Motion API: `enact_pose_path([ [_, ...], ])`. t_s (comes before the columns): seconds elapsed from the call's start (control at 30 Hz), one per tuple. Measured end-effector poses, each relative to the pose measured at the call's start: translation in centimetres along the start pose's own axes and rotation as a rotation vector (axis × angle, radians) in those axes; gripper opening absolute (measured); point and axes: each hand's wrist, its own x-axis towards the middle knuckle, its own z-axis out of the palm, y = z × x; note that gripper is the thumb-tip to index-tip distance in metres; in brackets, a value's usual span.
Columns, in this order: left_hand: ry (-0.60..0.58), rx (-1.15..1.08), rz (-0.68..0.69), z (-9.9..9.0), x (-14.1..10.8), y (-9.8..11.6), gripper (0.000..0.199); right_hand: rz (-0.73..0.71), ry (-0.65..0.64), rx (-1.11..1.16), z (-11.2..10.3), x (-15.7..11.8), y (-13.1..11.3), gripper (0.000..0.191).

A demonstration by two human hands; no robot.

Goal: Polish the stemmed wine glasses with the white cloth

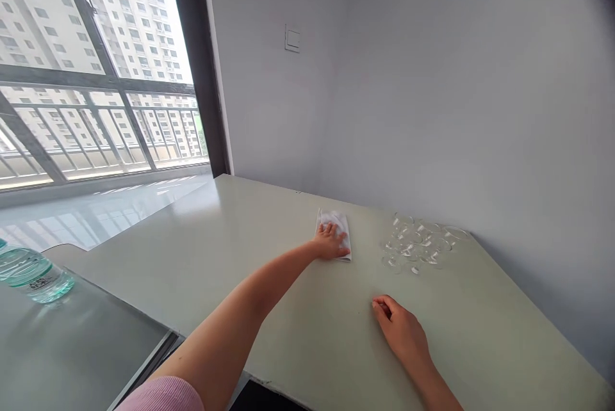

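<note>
My left hand [330,242] reaches out across the pale tabletop [269,283], lying flat with its fingers spread on a folded white cloth [343,224]. The cloth rests on the table near the wall and shows beyond the fingers and to their right. My right hand [401,328] rests on the table nearer to me, its fingers loosely curled, with nothing visible in them. Past the right hand, several clear glass cups [416,241] stand close together by the wall. They are see-through, so their outlines are hard to tell apart.
A clear water bottle [41,276] lies tilted at the left on a dark glass-topped surface [86,347], beside the table. Grey walls [456,91] border the table's far and right sides. A large window [110,78] with a railing outside is at the left.
</note>
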Motion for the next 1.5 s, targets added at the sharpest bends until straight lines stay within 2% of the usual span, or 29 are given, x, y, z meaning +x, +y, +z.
enact_pose_path([
  [0.07,0.011,0.024,-0.088,-0.9,-0.4,-2.8,0.080,-0.012,-0.006,-0.004,0.0,-0.1,0.1,0.027],
  [0.17,0.034,0.058,-0.259,-2.3,-2.3,-7.5,0.077,-0.032,-0.001,-0.020,-0.1,-0.2,-0.1,0.028],
  [0.3,0.067,0.088,-0.427,-3.8,-6.7,-13.5,0.075,-0.033,-0.004,-0.051,-0.2,-0.2,-0.3,0.028],
  [0.4,0.084,0.107,-0.550,-4.6,-10.6,-17.0,0.077,-0.025,-0.013,-0.056,-0.1,-0.3,-0.3,0.028],
  [0.53,0.092,0.124,-0.680,-5.2,-15.3,-19.9,0.078,-0.023,-0.019,-0.057,-0.1,-0.3,-0.3,0.027],
  [0.7,0.077,0.135,-0.761,-5.1,-19.3,-21.0,0.076,-0.039,-0.003,-0.055,-0.3,-0.5,-0.6,0.027],
  [0.83,0.063,0.149,-0.769,-4.1,-20.6,-19.8,0.074,-0.039,0.006,-0.076,-0.3,-0.5,-0.8,0.027],
  [0.93,0.068,0.170,-0.721,-3.2,-20.8,-17.6,0.072,-0.025,-0.001,-0.086,-0.3,-0.3,-0.9,0.026],
  [1.1,0.079,0.156,-0.531,-2.0,-19.8,-12.0,0.070,-0.024,0.009,-0.083,-0.3,-0.1,-1.0,0.026],
  [1.33,0.076,0.089,-0.164,-0.3,-16.8,-3.5,0.069,-0.041,0.028,-0.079,-0.5,0.2,-1.0,0.022],
  [1.5,0.069,0.055,0.036,0.9,-15.1,2.0,0.068,-0.056,0.057,-0.092,-0.4,0.3,-0.9,0.021],
])
